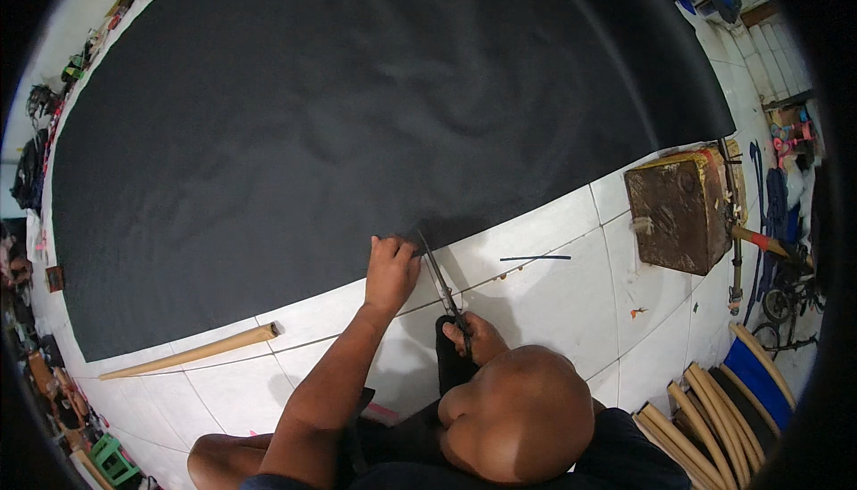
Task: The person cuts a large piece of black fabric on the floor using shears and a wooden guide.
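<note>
Both hands worked at the near edge of a large black sheet [357, 115] spread across a white tiled floor [553, 303]. The left hand [391, 271] lay on that edge with its fingers curled down over the material, pinning it to the tiles. The right hand [478, 338] was closed around the handles of a pair of scissors [444, 289], whose long blades pointed up toward the sheet's edge just beside the left hand; the tips seemed to reach the material, though the dark cloth made that hard to judge. The person's head [518, 414] partly hid the right wrist.

A narrow black strip [536, 258] lay on the tiles to the right of the scissors, apart from the sheet. A long pale wooden stick [192, 352] rested along the sheet's edge on the left. A worn brown box [678, 213] stood at the sheet's right corner, with curved wooden chair frames [705, 410] nearer the lower right.
</note>
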Demonstrator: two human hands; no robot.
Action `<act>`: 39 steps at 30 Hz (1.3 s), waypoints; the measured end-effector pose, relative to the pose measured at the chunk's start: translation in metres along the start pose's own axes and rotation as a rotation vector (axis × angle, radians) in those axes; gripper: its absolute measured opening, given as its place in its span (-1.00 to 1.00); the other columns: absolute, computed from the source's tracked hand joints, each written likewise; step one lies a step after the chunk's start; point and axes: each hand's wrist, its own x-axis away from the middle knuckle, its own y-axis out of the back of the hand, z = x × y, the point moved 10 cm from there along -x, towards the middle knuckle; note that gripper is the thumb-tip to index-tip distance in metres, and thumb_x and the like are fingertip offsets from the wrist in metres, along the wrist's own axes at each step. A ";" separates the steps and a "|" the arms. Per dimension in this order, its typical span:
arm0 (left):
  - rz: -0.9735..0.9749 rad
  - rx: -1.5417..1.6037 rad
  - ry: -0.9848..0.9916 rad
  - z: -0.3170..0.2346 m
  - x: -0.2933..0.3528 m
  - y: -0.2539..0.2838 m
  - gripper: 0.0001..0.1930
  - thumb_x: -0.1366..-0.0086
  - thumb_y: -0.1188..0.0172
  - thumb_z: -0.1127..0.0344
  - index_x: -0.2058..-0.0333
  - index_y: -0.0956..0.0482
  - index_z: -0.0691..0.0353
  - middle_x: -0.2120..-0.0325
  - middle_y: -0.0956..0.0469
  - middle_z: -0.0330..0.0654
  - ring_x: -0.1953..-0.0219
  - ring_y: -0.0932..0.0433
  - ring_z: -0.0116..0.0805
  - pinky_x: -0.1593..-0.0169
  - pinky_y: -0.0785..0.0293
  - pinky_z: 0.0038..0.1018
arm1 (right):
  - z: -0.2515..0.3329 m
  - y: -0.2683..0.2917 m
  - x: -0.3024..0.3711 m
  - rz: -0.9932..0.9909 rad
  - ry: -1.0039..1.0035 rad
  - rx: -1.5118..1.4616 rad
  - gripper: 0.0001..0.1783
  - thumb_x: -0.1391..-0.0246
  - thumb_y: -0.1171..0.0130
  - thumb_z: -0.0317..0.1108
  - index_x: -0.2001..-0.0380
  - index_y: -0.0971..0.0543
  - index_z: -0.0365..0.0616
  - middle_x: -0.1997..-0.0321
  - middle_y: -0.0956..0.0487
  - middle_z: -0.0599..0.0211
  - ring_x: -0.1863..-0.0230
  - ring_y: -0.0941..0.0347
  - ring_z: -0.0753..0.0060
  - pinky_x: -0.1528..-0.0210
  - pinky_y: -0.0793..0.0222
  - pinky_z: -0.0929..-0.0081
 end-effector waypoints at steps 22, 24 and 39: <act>-0.062 -0.062 -0.091 -0.003 0.006 -0.005 -0.92 -0.14 -0.29 0.47 0.38 -0.57 0.20 0.38 -0.47 -0.13 0.21 -0.50 -0.05 -0.26 -0.19 0.21 | 0.002 -0.016 -0.010 -0.037 0.076 0.031 -0.57 -0.20 -0.25 -0.03 0.51 -0.45 -0.15 0.69 -0.41 0.46 0.64 -0.32 0.57 0.56 -0.23 0.51; -0.074 -0.050 -0.085 0.000 0.008 -0.002 -0.92 -0.14 -0.29 0.47 0.38 -0.57 0.21 0.39 -0.47 -0.11 0.21 -0.50 -0.04 -0.27 -0.18 0.22 | 0.010 -0.018 -0.008 -0.034 0.094 -0.029 -0.56 -0.20 -0.25 -0.03 0.53 -0.45 -0.16 0.70 -0.40 0.46 0.65 -0.31 0.56 0.56 -0.23 0.50; 0.024 0.029 -0.067 0.008 0.010 -0.007 -0.79 -0.05 -0.27 0.49 0.28 -0.58 0.23 0.28 -0.54 -0.04 0.09 -0.51 0.02 -0.32 -0.09 0.19 | 0.087 -0.007 -0.090 -0.151 0.368 0.219 -0.47 -0.16 -0.25 0.11 0.57 -0.45 -0.14 0.69 -0.44 0.42 0.68 -0.34 0.54 0.58 -0.25 0.49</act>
